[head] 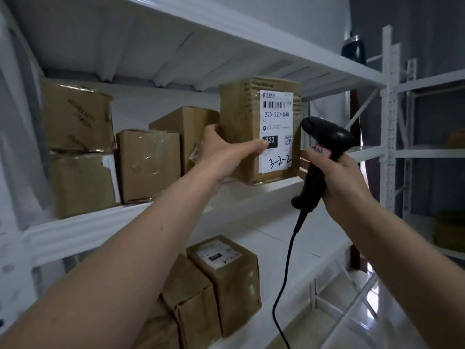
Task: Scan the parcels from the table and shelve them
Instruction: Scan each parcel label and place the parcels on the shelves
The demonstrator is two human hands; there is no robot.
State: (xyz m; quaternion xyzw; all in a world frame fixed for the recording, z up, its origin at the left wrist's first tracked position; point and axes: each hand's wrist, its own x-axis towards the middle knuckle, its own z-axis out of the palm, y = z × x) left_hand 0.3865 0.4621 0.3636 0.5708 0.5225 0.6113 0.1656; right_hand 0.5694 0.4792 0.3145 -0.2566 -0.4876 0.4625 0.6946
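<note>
A brown cardboard parcel (pixel 240 127) stands upright on the middle shelf board (pixel 156 217), near its front edge. Its white label faces me, with a barcode and the handwritten marking "3-2-2". My left hand (pixel 226 152) grips the parcel's left side, thumb lying across the front onto the label. My right hand (pixel 337 177) holds a black corded barcode scanner (pixel 324 142) by its handle, just right of the parcel, its head level with the label.
Several taped brown boxes (pixel 148 165) sit further left on the same shelf. Two parcels (pixel 226 283) stand on the shelf below. The upper shelf (pixel 226 39) hangs close overhead. A white upright post (pixel 390 117) and another rack stand to the right.
</note>
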